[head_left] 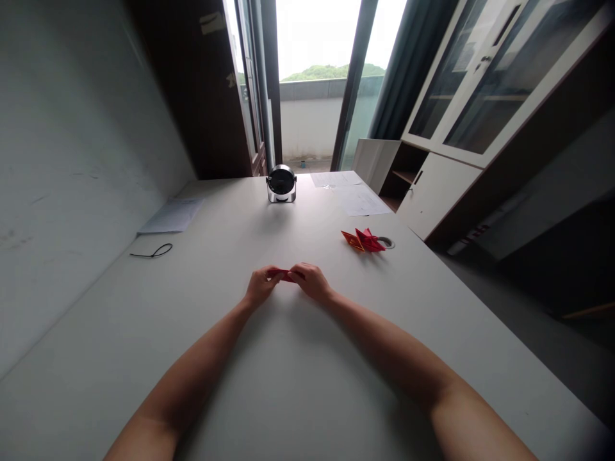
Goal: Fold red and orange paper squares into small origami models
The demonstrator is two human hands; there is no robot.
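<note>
A small folded piece of red paper point(287, 276) is held between my two hands, just above or on the white table point(293, 358). My left hand point(261, 285) pinches its left end, thumb toward me. The right end is gripped by my right hand point(311, 280), with its fingers over the far side. Parts of the paper are hidden behind the fingers. Farther off to the right lie red folded paper pieces point(369, 241) and an orange folded one point(353, 241), beside a pale ring like a tape roll point(387, 242).
A round black device on a metal stand point(281, 184) is at the far edge. Paper sheets lie far right point(362, 200) and far left point(172, 215). A looped black cord point(154, 252) rests near the left wall. Cabinets point(439, 192) stand beyond the right edge.
</note>
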